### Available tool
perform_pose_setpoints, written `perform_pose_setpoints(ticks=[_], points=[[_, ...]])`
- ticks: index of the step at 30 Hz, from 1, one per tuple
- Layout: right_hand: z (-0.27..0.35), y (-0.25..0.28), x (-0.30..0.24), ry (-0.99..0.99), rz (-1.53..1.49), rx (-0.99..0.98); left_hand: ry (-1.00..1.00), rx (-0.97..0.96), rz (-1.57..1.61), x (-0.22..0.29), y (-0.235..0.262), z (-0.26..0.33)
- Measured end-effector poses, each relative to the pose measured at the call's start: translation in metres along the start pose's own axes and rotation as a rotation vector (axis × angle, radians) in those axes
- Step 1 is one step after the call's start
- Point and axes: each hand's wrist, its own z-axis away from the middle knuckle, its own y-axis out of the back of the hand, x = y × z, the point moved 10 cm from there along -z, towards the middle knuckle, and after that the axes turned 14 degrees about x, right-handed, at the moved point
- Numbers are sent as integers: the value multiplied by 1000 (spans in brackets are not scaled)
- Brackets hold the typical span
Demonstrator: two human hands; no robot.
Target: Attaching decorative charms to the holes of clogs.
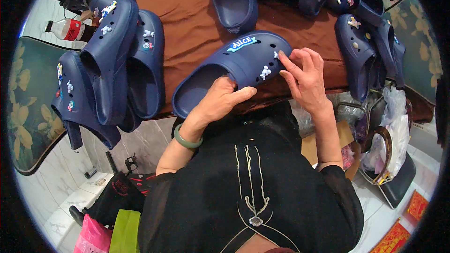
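A dark blue clog [220, 63] lies slanted at the table's near edge, its toe to the upper right. It carries a pale blue banner-shaped shoe charm [242, 43] and a white figure-shaped charm [265, 72]. My left hand [225, 94] grips the clog by its opening; the fingertips are hidden inside and the thumb lies along the near side. At the toe, the index finger of my right hand [303, 72] presses against a small white charm [276, 55]. The right thumb rests by the clog's edge, the other fingers curled.
Stacked clogs [110, 61] stand on the left, partly over a floral chair back [35, 112]. More clogs [358, 51] sit at the right edge, and another clog [233, 2] lies beyond. A cola bottle [65, 29] lies far left. A plastic-filled bag [391, 136] is below right.
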Motion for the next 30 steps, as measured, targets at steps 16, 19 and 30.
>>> perform_pose_setpoints(ticks=[16, 19, 30], points=[[-13, -8, -12, 105, -69, -99, -25, 15, -36, 5, 1, -2], [-12, -6, -11, 77, -67, -56, -86, 24, 52, 8, -1, -6], [29, -11, 52, -405, -540, 271, -125, -55, -103, 5, -3, 6]])
